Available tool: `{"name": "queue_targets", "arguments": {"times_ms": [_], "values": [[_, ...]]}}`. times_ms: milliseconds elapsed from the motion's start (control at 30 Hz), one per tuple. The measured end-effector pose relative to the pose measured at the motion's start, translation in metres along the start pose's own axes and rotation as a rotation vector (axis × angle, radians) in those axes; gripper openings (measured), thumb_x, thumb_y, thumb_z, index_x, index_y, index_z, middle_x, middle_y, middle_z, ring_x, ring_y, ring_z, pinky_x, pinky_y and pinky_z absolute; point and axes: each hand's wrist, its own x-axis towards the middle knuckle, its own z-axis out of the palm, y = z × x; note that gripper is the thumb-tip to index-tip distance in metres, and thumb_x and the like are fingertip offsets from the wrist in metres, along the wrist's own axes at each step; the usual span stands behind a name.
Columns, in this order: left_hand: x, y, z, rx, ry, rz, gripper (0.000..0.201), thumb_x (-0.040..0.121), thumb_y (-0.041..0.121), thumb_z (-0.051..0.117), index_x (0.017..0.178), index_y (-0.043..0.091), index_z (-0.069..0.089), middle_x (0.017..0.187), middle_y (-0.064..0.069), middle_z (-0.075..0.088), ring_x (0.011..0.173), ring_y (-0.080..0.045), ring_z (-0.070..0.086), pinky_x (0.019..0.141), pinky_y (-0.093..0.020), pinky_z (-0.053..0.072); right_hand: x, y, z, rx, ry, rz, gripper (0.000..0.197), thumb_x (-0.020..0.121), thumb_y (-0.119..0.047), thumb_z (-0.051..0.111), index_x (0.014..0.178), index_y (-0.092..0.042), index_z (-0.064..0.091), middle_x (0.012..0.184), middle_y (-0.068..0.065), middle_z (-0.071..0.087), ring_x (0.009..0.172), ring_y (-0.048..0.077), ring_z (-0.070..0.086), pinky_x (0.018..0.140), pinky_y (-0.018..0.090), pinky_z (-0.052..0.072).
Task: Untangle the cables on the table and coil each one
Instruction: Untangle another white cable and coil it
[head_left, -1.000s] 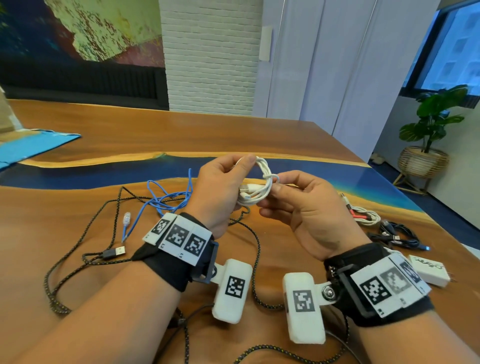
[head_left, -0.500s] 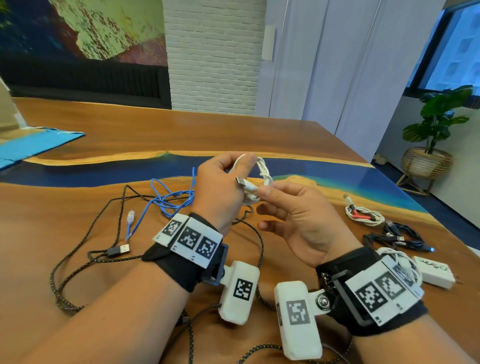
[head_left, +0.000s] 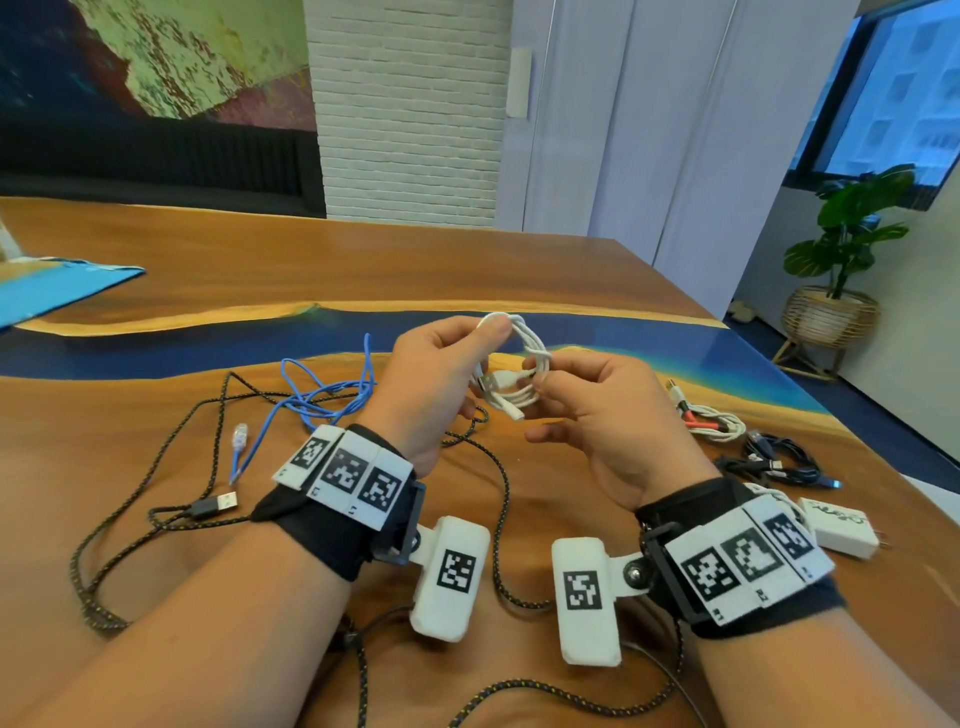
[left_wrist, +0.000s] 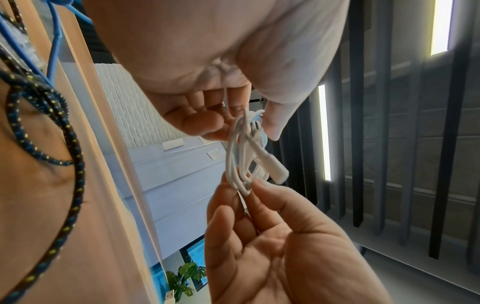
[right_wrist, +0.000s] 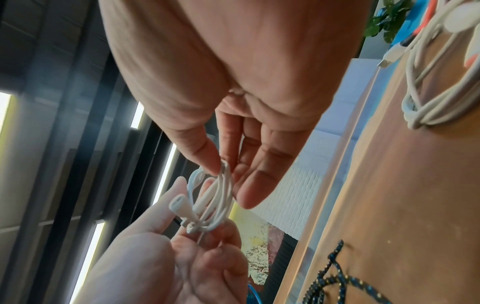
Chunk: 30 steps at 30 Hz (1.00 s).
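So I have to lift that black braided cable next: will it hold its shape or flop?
Probably floppy: the black braided cable sprawls in loose curves over the table. Likely to drag, since it crosses the blue cable. Looks light.

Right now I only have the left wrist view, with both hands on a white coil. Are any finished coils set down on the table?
Observer: Yes. The head view shows a white and red coil on the table, right of the held white coil.
Operator: Anything beside it?
Observer: A black coiled cable, then a white charger block nearer the person.
Operator: What's left uncoiled?
Observer: The black braided cable runs loose under both forearms.
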Motion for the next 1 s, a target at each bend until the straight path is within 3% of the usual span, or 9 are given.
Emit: {"name": "queue_targets", "arguments": {"times_ms": [100, 300, 567, 700, 800, 900, 1000], "values": [[0.001, -0.002, -0.001, -0.008, -0.019, -0.017, 0.028, 0.094, 0.043, 0.068, 0.101, 0.019, 0.079, 0.075, 0.003, 0.055, 0.071, -0.019, 0.053, 0.048, -0.023, 0.039, 0.0, -0.003, -0.003, 0.019, 0.031, -0.003, 0.014, 0.096, -0.007, 0.066, 0.104, -0.012, 0.077, 0.097, 0.015, 0.078, 0.081, 0.026, 0.072, 0.064, 0.033, 0.059], [0.003, -0.002, -0.003, -0.099, -0.013, -0.056, 0.029, 0.096, 0.042, 0.065, 0.102, 0.017, 0.077, 0.075, 0.003, 0.054, 0.064, -0.013, 0.053, 0.053, -0.027, 0.037, 0.003, -0.014, -0.029, -0.045, 0.164, -0.017, 0.016, 0.094, -0.002, 0.067, 0.104, -0.008, 0.077, 0.098, 0.022, 0.076, 0.076, 0.025, 0.07, 0.057, 0.029, 0.055], [0.004, -0.001, -0.007, -0.093, -0.004, -0.075, 0.03, 0.1, 0.04, 0.061, 0.103, 0.013, 0.076, 0.074, 0.004, 0.055, 0.062, -0.012, 0.053, 0.052, -0.025, 0.039, 0.01, -0.022, -0.113, -0.53, 0.34, 0.114, 0.012, 0.093, -0.009, 0.069, 0.096, -0.011, 0.08, 0.084, 0.016, 0.076, 0.061, 0.015, 0.065, 0.057, 0.031, 0.055], [0.005, -0.001, -0.008, -0.086, -0.007, -0.079, 0.028, 0.1, 0.036, 0.061, 0.101, 0.012, 0.076, 0.074, 0.003, 0.055, 0.062, -0.011, 0.053, 0.052, -0.025, 0.039, 0.021, -0.02, -0.139, -0.859, 0.275, 0.281, 0.015, 0.089, -0.005, 0.064, 0.088, -0.001, 0.079, 0.079, 0.02, 0.075, 0.056, 0.021, 0.063, 0.049, 0.028, 0.05], [0.006, -0.003, -0.009, -0.078, -0.004, -0.08, 0.028, 0.101, 0.035, 0.061, 0.101, 0.011, 0.076, 0.073, 0.003, 0.055, 0.062, -0.012, 0.053, 0.051, -0.024, 0.039, 0.027, -0.019, -0.143, -1.056, 0.185, 0.419, 0.019, 0.087, -0.005, 0.061, 0.09, 0.009, 0.074, 0.067, 0.019, 0.066, 0.052, 0.025, 0.058, 0.05, 0.031, 0.049], [0.008, -0.004, -0.009, -0.071, 0.005, -0.087, 0.028, 0.1, 0.035, 0.062, 0.1, 0.011, 0.076, 0.073, 0.003, 0.055, 0.061, -0.011, 0.053, 0.052, -0.025, 0.039, 0.033, -0.02, -0.141, -1.245, 0.138, 0.468, 0.016, 0.089, -0.01, 0.064, 0.082, 0.0, 0.074, 0.064, 0.011, 0.063, 0.046, 0.021, 0.056, 0.047, 0.026, 0.048], [0.008, -0.003, -0.011, -0.068, 0.014, -0.09, 0.027, 0.1, 0.035, 0.062, 0.097, 0.012, 0.077, 0.074, 0.002, 0.055, 0.061, -0.012, 0.053, 0.053, -0.026, 0.038, 0.035, -0.023, -0.136, -1.389, 0.049, 0.48, 0.011, 0.089, -0.015, 0.068, 0.095, -0.009, 0.077, 0.07, 0.005, 0.069, 0.051, 0.015, 0.061, 0.048, 0.023, 0.047]]}}
